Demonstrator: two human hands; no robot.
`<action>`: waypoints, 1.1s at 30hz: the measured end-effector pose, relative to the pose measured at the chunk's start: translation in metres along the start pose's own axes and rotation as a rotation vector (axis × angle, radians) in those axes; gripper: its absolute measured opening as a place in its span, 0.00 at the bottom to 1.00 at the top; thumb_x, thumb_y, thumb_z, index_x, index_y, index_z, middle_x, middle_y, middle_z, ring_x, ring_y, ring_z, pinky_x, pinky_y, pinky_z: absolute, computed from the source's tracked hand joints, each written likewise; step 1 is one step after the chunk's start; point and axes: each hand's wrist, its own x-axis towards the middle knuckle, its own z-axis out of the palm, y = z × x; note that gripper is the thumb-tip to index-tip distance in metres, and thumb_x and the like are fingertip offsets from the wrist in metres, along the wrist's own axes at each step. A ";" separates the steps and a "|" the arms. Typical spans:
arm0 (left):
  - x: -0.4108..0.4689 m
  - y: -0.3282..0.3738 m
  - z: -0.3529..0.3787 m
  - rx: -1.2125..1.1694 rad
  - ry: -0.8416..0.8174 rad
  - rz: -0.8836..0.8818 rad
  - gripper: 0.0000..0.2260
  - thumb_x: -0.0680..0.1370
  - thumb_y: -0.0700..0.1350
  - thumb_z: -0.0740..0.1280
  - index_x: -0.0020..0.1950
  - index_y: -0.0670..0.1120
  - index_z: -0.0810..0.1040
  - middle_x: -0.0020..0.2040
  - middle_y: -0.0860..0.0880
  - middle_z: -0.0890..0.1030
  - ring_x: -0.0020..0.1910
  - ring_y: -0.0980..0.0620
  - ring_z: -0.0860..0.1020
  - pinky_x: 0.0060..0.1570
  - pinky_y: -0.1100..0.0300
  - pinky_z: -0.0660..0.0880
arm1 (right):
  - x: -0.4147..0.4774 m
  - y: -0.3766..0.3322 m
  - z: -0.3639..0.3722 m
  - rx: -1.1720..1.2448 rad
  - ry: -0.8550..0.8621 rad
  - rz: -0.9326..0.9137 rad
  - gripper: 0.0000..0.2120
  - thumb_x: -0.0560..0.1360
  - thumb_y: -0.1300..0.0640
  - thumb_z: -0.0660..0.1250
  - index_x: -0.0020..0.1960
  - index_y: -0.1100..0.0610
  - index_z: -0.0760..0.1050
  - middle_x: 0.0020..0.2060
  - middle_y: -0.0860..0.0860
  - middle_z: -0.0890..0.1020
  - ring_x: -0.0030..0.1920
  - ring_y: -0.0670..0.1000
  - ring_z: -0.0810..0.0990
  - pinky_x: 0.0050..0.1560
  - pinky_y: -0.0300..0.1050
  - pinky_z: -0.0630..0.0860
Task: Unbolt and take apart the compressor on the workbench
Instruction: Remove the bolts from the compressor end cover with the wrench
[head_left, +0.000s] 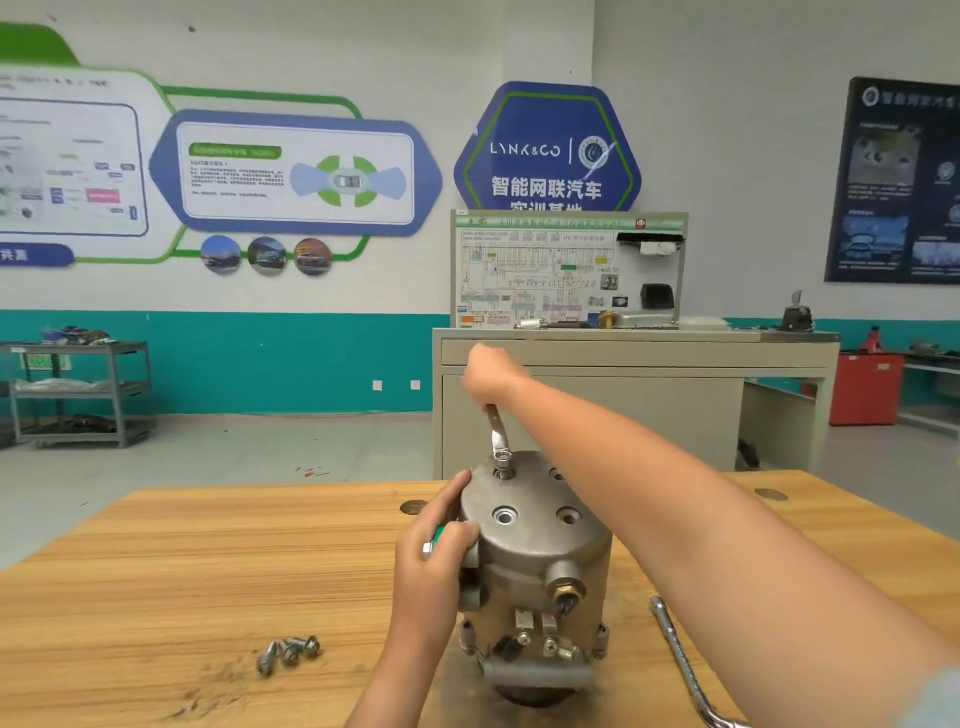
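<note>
Grey compressor, upright; perhaps four loose bolts nearby.

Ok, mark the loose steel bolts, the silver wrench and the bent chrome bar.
loose steel bolts (289, 653), head view, on the middle bolt.
silver wrench (497, 434), head view, on its flat shank.
bent chrome bar (677, 649), head view, on its straight shaft.

Bright, even light; wide-angle edge warping

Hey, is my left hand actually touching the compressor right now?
Touching. The head view shows the left hand gripping the side of the compressor, thumb pressed against its top rim, with no gap visible.
</note>
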 end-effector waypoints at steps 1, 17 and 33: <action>0.001 0.000 0.001 0.023 0.002 0.015 0.23 0.64 0.44 0.60 0.58 0.51 0.78 0.43 0.62 0.81 0.42 0.69 0.76 0.40 0.77 0.70 | -0.006 -0.012 0.005 -0.063 0.015 -0.080 0.16 0.77 0.66 0.53 0.65 0.64 0.65 0.57 0.59 0.77 0.53 0.58 0.78 0.42 0.47 0.72; 0.004 -0.013 -0.004 -0.064 0.085 -0.045 0.21 0.65 0.45 0.58 0.55 0.53 0.80 0.38 0.59 0.82 0.39 0.62 0.77 0.36 0.62 0.73 | -0.225 0.096 0.010 0.910 0.618 -0.432 0.09 0.74 0.62 0.66 0.52 0.52 0.75 0.39 0.47 0.84 0.43 0.46 0.83 0.46 0.37 0.78; -0.005 0.003 0.009 0.010 0.040 -0.022 0.23 0.65 0.45 0.59 0.59 0.52 0.77 0.48 0.66 0.81 0.51 0.73 0.74 0.43 0.77 0.70 | -0.004 0.015 -0.020 0.094 -0.061 0.125 0.13 0.77 0.67 0.58 0.34 0.63 0.67 0.32 0.56 0.77 0.27 0.50 0.75 0.17 0.37 0.68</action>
